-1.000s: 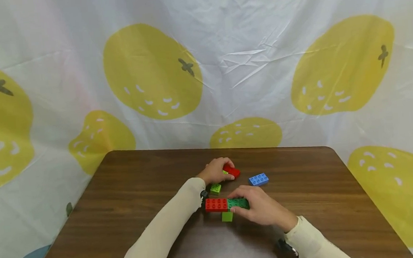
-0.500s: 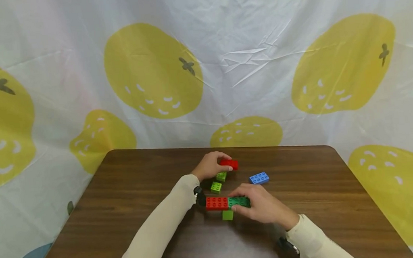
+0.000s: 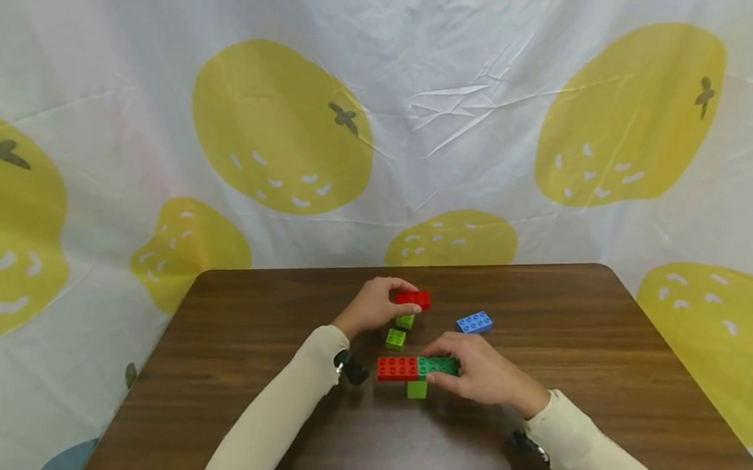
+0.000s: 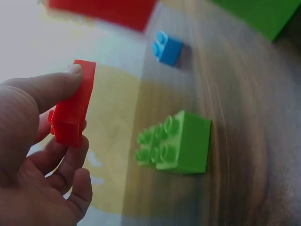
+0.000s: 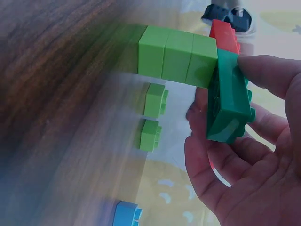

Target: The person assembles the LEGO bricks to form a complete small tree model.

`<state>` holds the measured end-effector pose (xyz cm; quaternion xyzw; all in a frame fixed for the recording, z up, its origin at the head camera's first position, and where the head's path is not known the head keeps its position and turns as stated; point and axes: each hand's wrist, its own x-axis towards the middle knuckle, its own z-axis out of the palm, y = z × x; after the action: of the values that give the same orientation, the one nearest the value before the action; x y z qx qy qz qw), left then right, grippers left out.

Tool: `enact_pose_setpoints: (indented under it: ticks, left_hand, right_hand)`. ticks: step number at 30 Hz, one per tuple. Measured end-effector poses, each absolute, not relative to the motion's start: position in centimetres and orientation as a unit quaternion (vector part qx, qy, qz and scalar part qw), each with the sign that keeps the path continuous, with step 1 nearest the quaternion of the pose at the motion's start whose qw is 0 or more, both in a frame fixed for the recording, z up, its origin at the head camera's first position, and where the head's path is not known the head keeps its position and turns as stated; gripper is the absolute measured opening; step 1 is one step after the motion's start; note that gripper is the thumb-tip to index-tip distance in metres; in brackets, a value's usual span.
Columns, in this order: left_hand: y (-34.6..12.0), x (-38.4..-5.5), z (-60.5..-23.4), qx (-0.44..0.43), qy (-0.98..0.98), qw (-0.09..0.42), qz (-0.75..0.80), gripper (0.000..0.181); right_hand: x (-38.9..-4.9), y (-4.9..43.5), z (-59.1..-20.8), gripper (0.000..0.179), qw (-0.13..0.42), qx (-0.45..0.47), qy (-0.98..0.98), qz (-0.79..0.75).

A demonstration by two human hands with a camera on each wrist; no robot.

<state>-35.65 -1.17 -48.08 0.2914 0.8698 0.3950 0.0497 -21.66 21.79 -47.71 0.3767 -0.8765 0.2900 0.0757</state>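
My left hand [image 3: 372, 307] pinches a red toy building brick [image 3: 419, 300] between thumb and fingers, toward the back of the table. In the left wrist view that red brick [image 4: 77, 106] is off the tabletop. Nearer the front, my right hand [image 3: 483, 374] grips a dark green brick [image 3: 437, 365]. It lies end to end with a second red brick [image 3: 396, 368], both raised on a column of light green bricks [image 3: 417, 390]. The right wrist view shows three bricks in the column [image 5: 178, 54], under the place where the dark green and red bricks meet.
Two small light green bricks, one nearer [image 3: 396, 339] and one farther [image 3: 405, 322], sit between my hands. A blue brick [image 3: 475, 322] lies to their right. The brown wooden table [image 3: 557, 339] ends at a lemon-print curtain [image 3: 449, 148].
My left hand has lifted the red brick off the table and moved slightly back and left, uncovering the farther light green brick. My right hand has kept its grip on the dark green brick.
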Motion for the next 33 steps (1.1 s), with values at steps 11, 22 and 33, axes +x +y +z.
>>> enact_pose_setpoints:
  ticks: [11, 22, 33]
  left_hand:
    - [-1.8, -31.6, -45.8, 0.316, 0.853, 0.063, 0.409, 0.045]
    - [-3.5, -28.1, -45.0, 0.362, 0.843, 0.068, 0.392, 0.04]
    - [-4.2, -25.5, -45.9, 0.398, 0.829, 0.057, 0.388, 0.037]
  right_hand:
    - [-21.4, 21.9, -47.9, 0.032, 0.065, 0.359, -0.884, 0.292]
    - [-21.3, 22.0, -48.0, 0.028, 0.057, 0.345, -0.889, 0.296]
    - [-21.2, 22.0, -48.0, 0.028, 0.051, 0.335, -0.892, 0.299]
